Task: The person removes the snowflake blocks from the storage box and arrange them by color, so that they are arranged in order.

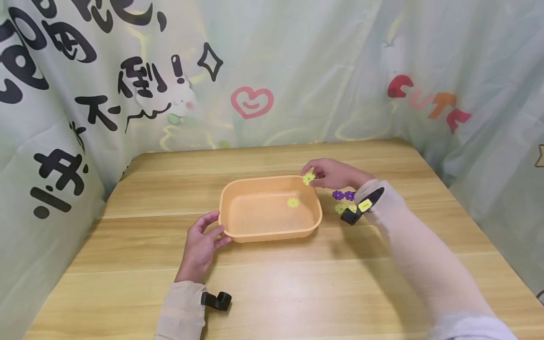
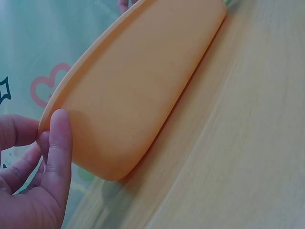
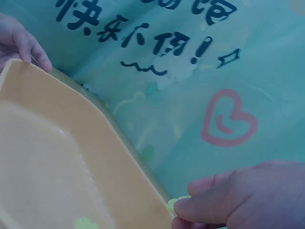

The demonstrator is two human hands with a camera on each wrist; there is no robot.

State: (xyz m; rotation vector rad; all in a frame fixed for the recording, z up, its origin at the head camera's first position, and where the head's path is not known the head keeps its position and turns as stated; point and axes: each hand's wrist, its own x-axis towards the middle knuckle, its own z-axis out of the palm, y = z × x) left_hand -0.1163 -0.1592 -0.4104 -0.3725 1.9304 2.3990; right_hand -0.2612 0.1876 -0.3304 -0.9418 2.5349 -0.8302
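A shallow orange plastic basin (image 1: 255,233) stands on the wooden table. At its front left corner, my left hand (image 1: 200,243) grips the rim between thumb and fingers, as the left wrist view (image 2: 35,176) also shows. My right hand (image 1: 335,174) is over the back right corner, pinching a yellow flower-shaped piece (image 1: 308,178) between thumb and fingers. That piece is partly hidden by the fingers in the right wrist view. Another yellow flower-shaped piece (image 1: 293,202) lies on the basin's floor, toward the right.
Right of the basin, two purple flower-shaped pieces (image 1: 343,195) and two yellow-green ones (image 1: 340,208) lie on the table (image 1: 272,288), under the right wrist and its black camera (image 1: 351,216). A printed curtain (image 1: 306,71) closes off the back and sides.
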